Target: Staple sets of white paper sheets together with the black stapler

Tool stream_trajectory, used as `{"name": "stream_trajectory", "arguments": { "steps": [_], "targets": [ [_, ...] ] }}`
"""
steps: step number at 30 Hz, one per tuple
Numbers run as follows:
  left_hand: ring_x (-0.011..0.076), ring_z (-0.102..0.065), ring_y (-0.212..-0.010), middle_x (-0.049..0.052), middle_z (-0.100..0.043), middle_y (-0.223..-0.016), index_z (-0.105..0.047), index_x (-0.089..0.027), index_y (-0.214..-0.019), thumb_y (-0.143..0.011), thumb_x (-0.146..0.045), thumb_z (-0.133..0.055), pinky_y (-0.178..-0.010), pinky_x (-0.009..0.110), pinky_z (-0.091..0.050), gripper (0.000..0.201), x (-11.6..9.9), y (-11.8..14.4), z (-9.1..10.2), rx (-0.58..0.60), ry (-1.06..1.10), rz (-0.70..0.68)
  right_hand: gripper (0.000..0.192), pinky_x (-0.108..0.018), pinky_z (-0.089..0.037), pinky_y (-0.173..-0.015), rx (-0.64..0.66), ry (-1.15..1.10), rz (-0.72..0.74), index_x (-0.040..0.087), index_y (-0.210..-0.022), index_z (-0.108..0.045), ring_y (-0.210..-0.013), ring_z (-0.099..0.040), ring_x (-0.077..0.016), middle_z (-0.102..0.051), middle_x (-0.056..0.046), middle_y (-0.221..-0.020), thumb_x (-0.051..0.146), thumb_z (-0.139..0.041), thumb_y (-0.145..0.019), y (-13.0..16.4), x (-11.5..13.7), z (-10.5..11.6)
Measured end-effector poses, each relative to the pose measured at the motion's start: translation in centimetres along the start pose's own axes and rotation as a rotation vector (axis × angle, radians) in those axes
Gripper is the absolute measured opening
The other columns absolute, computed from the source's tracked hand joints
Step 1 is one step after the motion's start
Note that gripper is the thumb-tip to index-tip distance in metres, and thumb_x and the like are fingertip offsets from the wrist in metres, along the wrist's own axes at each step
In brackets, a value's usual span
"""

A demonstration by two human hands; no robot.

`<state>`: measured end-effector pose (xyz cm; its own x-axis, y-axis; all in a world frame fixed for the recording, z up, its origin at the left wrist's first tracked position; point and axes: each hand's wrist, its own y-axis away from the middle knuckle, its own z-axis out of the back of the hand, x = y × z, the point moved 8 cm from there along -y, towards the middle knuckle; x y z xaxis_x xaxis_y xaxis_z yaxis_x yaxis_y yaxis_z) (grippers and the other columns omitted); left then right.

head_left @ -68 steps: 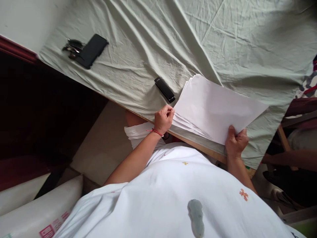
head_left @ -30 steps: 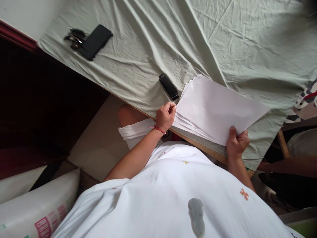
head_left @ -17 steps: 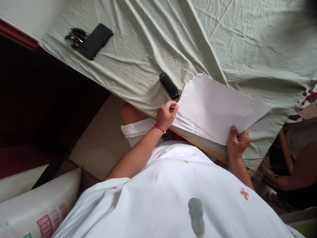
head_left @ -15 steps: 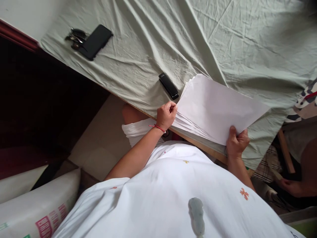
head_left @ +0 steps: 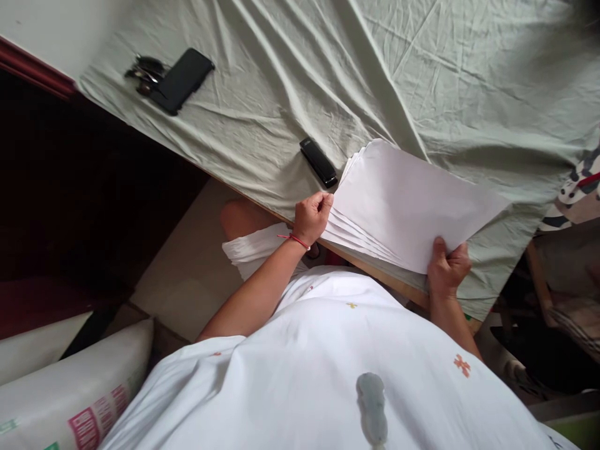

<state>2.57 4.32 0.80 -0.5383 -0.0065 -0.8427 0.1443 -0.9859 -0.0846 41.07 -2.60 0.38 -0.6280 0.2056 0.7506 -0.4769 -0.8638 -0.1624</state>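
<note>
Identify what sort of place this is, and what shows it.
Likely a room in a home, though a small shop can't be ruled out: a wrinkled pale green tablecloth, keys lying on it, and a printed white sack at lower left.

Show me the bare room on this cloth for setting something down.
Bare green cloth lies between the phone and the stapler, with a broader, wrinkled stretch beyond the paper stack. It is crowded at the stack's left side, with left hand and stapler close together, and beside the phone, where keys lie.
</note>
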Motion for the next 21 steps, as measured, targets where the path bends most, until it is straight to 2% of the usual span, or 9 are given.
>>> {"name": "stream_trajectory", "arguments": {
  "steps": [5, 9, 13, 17, 21],
  "targets": [
    [0.0126, -0.057, -0.067, 0.0, -0.064, -0.07, -0.067, -0.017, -0.081, -0.099, -0.037, -0.054, -0.071, 0.025, -0.044, 0.03, 0.1, 0.0, 0.0, 0.008, 0.004, 0.006, 0.042, -0.029, -0.042, -0.063, -0.006, -0.036, 0.008, 0.019, -0.077, -0.06, -0.061, -0.051, -0.0134, -0.06, 0.0, -0.067, 0.059, -0.069, -0.088, 0.0, -0.2, 0.0],
    [0.0135, -0.059, -0.068, 0.001, -0.066, -0.071, -0.068, -0.017, -0.082, -0.099, -0.036, -0.055, -0.072, 0.026, -0.045, 0.029, 0.1, 0.0, 0.0, 0.016, 0.019, 0.018, 0.038, -0.028, -0.046, -0.068, -0.009, -0.128, -0.029, 0.016, -0.084, -0.068, -0.067, -0.056, -0.0136, -0.065, 0.0, -0.072, 0.054, -0.074, -0.086, -0.1, -0.4, 0.0],
    [0.0156, -0.066, -0.076, 0.003, -0.075, -0.082, -0.074, -0.015, -0.092, -0.094, -0.029, -0.058, -0.075, 0.026, -0.048, 0.021, 0.5, -0.3, -0.2, 0.054, 0.107, 0.055, 0.039, -0.028, -0.051, -0.073, 0.091, -0.378, -0.194, 0.016, -0.091, -0.075, -0.072, -0.061, -0.013, -0.073, -0.002, -0.082, 0.051, -0.084, -0.075, -0.5, -0.5, -1.0],
    [0.0173, -0.069, -0.084, 0.005, -0.078, -0.09, -0.076, -0.014, -0.098, -0.09, -0.025, -0.058, -0.079, 0.027, -0.052, 0.022, 1.4, -0.7, -0.8, 0.161, 0.233, 0.098, 0.042, -0.032, -0.056, -0.079, 0.226, -0.617, -0.393, 0.016, -0.087, -0.076, -0.076, -0.066, -0.0156, -0.077, -0.004, -0.084, 0.045, -0.093, -0.062, -0.6, 0.0, -2.0],
    [0.0172, -0.07, -0.09, 0.005, -0.079, -0.098, -0.076, -0.014, -0.103, -0.087, -0.025, -0.061, -0.086, 0.029, -0.055, 0.024, 1.6, -0.6, -0.9, 0.256, 0.351, 0.099, 0.041, -0.034, -0.057, -0.092, 0.246, -0.698, -0.447, 0.018, -0.086, -0.078, -0.088, -0.07, -0.0177, -0.079, -0.004, -0.086, 0.038, -0.096, -0.056, -0.5, 0.4, -1.4]
  ]
}}
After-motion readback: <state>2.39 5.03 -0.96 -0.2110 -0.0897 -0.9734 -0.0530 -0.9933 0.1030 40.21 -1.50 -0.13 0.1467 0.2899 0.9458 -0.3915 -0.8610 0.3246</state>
